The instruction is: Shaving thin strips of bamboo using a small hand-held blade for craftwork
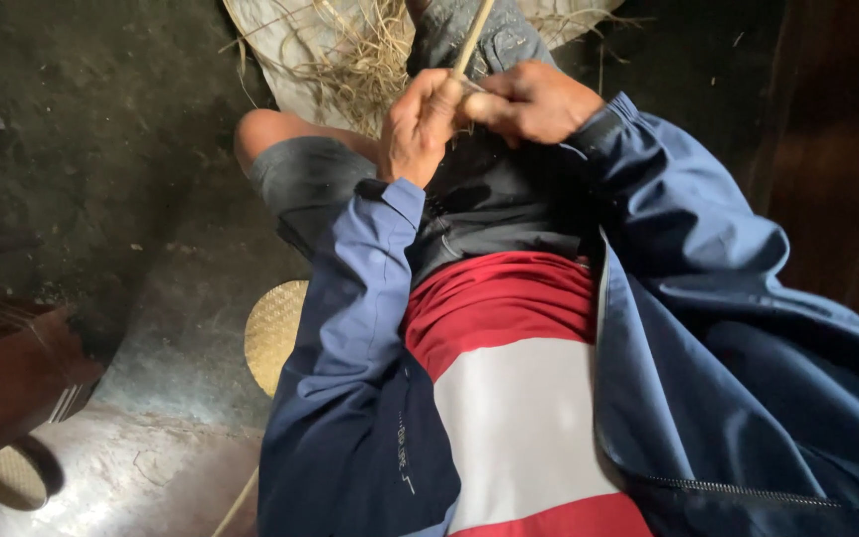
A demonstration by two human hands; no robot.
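I look down at my lap while seated. My left hand (420, 124) and my right hand (531, 99) meet in front of me, both closed around a thin pale bamboo stick (474, 35) that points up and away from me. The stick's lower end is hidden inside my fists. Whether a tool is also in my right hand cannot be told. Blue jacket sleeves cover both arms, and a red and white shirt shows between them.
A pale sack (290, 50) lies on the dark floor ahead, with dry straw-like shavings (370, 60) on it. A round woven mat (272, 333) sits beside my left hip. A dark wooden object (7, 373) stands at the left; a dark wooden surface (837, 149) is at the right.
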